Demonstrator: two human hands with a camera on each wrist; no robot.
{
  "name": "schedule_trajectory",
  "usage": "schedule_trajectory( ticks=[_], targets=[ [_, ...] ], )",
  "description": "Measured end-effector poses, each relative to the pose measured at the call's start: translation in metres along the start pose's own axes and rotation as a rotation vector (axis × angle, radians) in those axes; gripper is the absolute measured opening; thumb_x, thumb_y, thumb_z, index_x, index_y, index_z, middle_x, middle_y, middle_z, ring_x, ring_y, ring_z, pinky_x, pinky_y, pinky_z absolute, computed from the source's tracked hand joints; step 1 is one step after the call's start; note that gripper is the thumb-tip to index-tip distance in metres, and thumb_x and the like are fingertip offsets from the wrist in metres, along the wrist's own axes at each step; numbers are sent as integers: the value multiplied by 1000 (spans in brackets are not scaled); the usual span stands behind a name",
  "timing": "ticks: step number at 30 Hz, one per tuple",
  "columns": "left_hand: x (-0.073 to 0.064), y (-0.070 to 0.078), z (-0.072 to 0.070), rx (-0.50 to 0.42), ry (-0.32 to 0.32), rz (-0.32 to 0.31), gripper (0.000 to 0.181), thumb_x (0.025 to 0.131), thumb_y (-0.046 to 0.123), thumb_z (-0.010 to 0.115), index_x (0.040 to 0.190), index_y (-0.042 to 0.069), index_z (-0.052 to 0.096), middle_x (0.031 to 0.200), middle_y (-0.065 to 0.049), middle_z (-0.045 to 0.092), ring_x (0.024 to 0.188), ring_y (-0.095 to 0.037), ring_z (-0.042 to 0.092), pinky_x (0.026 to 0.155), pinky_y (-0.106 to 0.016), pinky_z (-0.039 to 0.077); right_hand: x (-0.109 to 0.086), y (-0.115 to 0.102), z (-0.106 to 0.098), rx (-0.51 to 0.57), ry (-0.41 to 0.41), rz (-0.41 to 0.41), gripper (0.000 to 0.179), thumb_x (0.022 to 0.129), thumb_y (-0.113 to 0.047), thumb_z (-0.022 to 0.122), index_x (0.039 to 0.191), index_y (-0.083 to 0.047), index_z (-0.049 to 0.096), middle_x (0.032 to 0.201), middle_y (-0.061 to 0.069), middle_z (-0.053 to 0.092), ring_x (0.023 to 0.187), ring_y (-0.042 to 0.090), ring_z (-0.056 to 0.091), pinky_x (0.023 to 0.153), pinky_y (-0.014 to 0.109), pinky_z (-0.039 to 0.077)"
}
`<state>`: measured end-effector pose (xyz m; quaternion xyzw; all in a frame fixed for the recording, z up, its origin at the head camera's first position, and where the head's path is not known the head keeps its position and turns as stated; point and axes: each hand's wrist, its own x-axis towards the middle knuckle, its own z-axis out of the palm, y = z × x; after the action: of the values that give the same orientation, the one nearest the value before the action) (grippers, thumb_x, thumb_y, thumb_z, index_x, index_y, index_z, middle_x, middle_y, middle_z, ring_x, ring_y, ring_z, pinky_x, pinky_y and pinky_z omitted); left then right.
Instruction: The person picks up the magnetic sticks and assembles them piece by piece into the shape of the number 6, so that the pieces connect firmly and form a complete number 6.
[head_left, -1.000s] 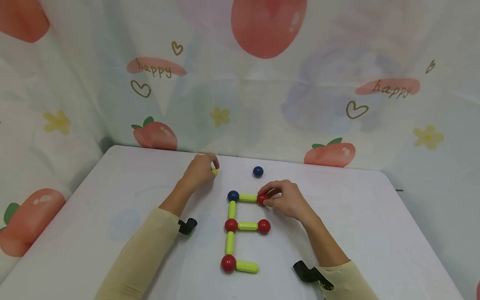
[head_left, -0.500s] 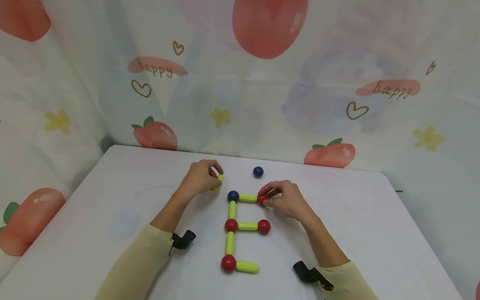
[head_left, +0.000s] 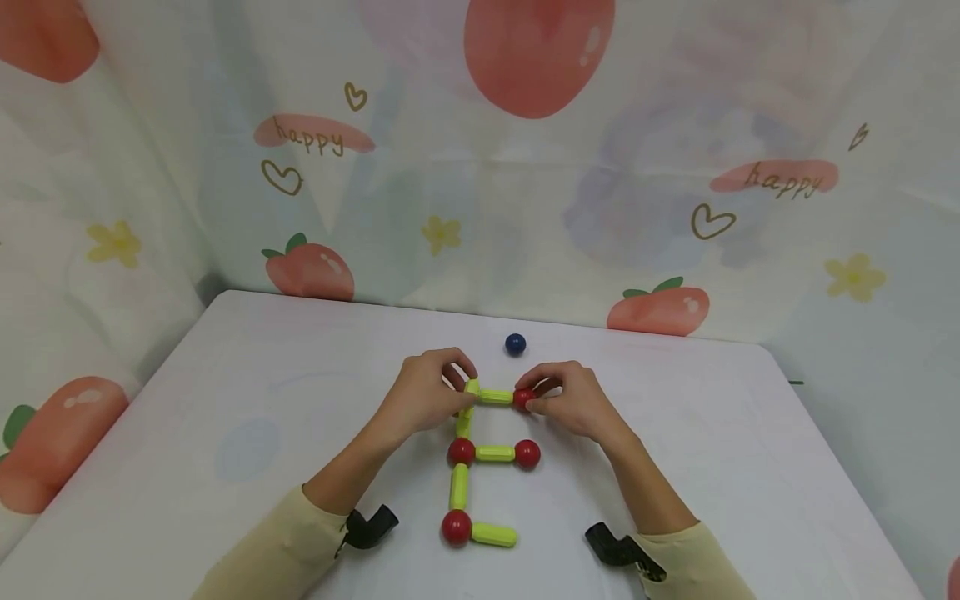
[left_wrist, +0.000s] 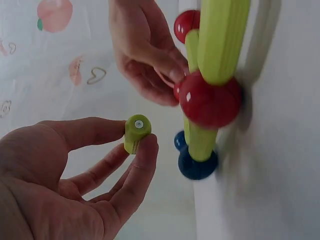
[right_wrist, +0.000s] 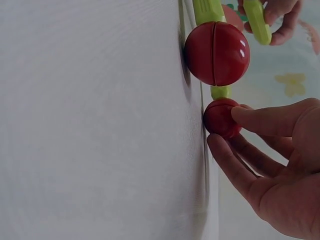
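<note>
My left hand pinches a loose yellow-green magnetic rod between thumb and fingers. The rod is held off the table, over the far left corner of a figure of rods and balls; its end shows a small metal disc. That corner's blue ball is hidden in the head view. My right hand grips the red ball ending the figure's far rod. Nearer stand a red ball with a side rod and another red ball.
A loose blue ball lies beyond the figure on the white table. The near red ball bears a rod pointing right. Black wrist mounts jut from both sleeves. A printed cloth hangs behind the table.
My left hand has brought the rod from the far edge of the table, nearer and to the right, over the figure's far left corner. The right hand stays on its red ball.
</note>
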<state>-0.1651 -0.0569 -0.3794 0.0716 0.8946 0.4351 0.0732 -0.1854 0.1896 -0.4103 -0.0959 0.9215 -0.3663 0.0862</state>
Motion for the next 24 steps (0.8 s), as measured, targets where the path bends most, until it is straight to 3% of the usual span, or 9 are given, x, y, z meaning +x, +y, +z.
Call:
schedule_trajectory(
  ticks=[9,16,24],
  targets=[
    [-18,12,16,-84,-100,37,20,88,16,81,105,14,72,89,-3,70,66,-14,68,60,-29,58,-1,0,0,4,-8,-23,22,91,-6,76,110,-15,79,105,4,77,102,23,70,88,44,56],
    [-31,21,33,-91,-170,45,18,86,15,82,101,16,71,85,1,69,63,-15,67,57,-30,55,-1,1,-2,21,-3,-51,20,91,-6,75,109,-14,79,101,4,78,99,23,72,84,40,55],
    [-43,28,51,-150,-252,-7,20,84,10,83,95,14,66,79,1,68,61,-15,69,60,-29,55,0,3,-2,40,-6,-50,20,91,-6,74,107,-15,80,99,3,79,98,22,72,81,34,52]
  ],
)
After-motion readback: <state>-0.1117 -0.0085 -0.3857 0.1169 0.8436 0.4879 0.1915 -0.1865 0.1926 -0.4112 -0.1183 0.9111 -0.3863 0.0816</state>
